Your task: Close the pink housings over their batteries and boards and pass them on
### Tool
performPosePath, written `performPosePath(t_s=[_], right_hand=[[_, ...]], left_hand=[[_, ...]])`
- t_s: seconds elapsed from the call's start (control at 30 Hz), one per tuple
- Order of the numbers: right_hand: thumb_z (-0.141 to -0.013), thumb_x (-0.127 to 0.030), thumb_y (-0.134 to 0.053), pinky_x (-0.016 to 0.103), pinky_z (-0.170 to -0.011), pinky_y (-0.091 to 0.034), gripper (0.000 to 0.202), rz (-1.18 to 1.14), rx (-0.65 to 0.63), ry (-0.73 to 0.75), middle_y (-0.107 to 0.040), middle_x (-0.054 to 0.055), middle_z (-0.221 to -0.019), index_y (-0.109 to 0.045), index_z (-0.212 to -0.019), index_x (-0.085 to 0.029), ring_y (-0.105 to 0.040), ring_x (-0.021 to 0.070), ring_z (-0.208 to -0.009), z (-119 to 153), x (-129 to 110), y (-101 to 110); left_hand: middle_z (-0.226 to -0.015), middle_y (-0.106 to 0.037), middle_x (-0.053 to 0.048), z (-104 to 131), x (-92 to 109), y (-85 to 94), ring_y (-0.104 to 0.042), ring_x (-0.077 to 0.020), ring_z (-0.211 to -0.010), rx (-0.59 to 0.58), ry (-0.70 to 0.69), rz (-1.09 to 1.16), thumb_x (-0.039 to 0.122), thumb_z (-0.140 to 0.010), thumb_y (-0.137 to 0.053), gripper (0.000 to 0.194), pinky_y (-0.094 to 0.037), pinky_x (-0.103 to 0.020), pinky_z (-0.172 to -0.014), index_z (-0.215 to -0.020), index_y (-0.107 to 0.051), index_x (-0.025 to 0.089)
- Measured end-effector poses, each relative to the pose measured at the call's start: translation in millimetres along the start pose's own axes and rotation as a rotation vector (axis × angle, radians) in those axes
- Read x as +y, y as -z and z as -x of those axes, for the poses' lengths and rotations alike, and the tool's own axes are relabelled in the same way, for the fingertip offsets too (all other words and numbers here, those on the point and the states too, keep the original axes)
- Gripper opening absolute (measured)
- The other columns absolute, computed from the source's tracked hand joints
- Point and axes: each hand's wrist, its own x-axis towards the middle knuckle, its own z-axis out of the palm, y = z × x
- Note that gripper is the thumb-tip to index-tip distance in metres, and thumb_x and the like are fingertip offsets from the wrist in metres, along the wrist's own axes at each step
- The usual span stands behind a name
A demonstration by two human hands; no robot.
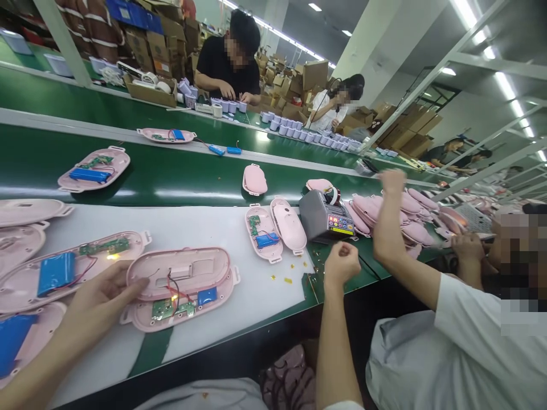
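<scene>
My left hand (102,296) grips the near end of a pink plastic shell half (209,265), thumb on its inner face. That half is tilted over a matching pink shell (222,290), which holds a green circuit board (162,309) and a small blue battery (207,295). Red and black wires run between the two halves. Over the table edge, my right hand (342,265) has its fingers pinched together; anything between them is too small to make out. Just beyond it stands a grey tape dispenser (314,213) with a lit red display.
Several open pink shells (115,250) with batteries lie at the left. Two more shell halves (288,225) rest beside the dispenser, near yellow tape scraps (288,280). A co-worker's arm (388,228) reaches in from the right toward piled pink shells (416,230). A green conveyor belt (183,171) runs behind.
</scene>
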Motion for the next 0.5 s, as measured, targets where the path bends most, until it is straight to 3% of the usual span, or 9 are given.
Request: performPosePath(t_s=[0.03,0.17,0.33,0.43,0.5], right_hand=[[-0.09,-0.047,-0.05,0.041,-0.072,-0.048,0.026,-0.015,-0.032,0.004,-0.068,0.014,-0.082,-0.057,-0.082,-0.024,-0.066,0.0318,-0.079,8,3,5],[-0.083,-0.05,-0.06,0.042,-0.068,-0.053,0.027,-0.053,-0.202,-0.001,-0.066,0.008,-0.068,-0.062,-0.075,-0.025,-0.066,0.0299,-0.066,34,20,20],[-0.068,-0.029,-0.058,0.041,-0.081,-0.056,0.015,-0.251,-0.335,0.045,-0.071,0.008,-0.093,-0.068,-0.076,-0.021,-0.068,0.0289,-0.093,36,43,25],[-0.064,-0.026,-0.052,0.036,-0.068,-0.056,0.024,-0.388,-0.345,-0.086,-0.069,0.007,-0.076,-0.067,-0.079,-0.017,-0.067,0.0232,-0.071,23,53,20],[-0.068,-0.029,-0.05,0.031,-0.054,-0.05,0.02,-0.398,-0.287,-0.151,-0.062,0.003,-0.06,-0.063,-0.075,-0.016,-0.058,0.018,-0.052,12,58,16]], left_hand=[[-0.063,-0.067,0.007,0,4,-1.5,-0.064,-0.0136,-0.05,0.043,-0.017,-0.056,0.042,-0.08,-0.066,0.021,-0.047,-0.014,-0.039,-0.098,-0.069,0.032],[-0.06,-0.066,0.007,1,7,-1.7,-0.062,-0.0121,-0.047,0.039,-0.046,-0.132,0.049,-0.082,-0.062,0.023,-0.045,-0.013,-0.039,-0.093,-0.068,0.031],[-0.069,-0.071,0.006,-1,-9,6.0,-0.066,-0.0124,-0.056,-0.045,-0.002,-0.365,0.06,-0.088,-0.048,0.043,-0.047,-0.016,-0.046,-0.117,-0.063,0.033],[-0.07,-0.071,0.005,-2,-14,7.7,-0.066,-0.0139,-0.057,-0.094,0.049,-0.429,0.06,-0.091,-0.041,0.052,-0.049,-0.02,-0.047,-0.133,-0.055,0.034],[-0.062,-0.067,0.005,-2,-14,7.2,-0.064,-0.0146,-0.052,-0.079,0.037,-0.386,0.058,-0.089,-0.045,0.05,-0.044,-0.02,-0.042,-0.131,-0.056,0.033]])
